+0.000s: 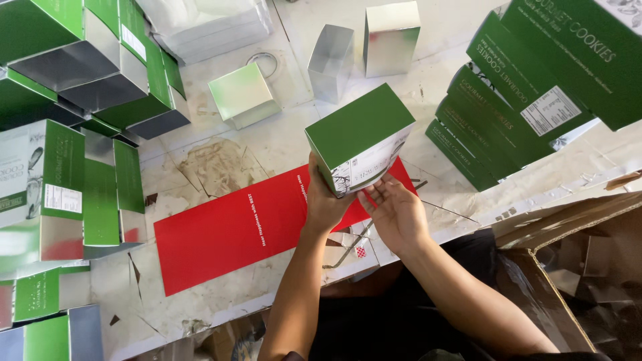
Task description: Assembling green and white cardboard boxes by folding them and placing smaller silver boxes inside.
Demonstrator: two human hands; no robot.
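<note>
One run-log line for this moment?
left hand: grips green box | right hand: fingers at its end flap | beneath: red sheet on table

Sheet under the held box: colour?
Red sheet, thin white lettering; head view.

head camera: on your head | faces: straight down | near: close above your two hands and the worn white table (221,167)
</note>
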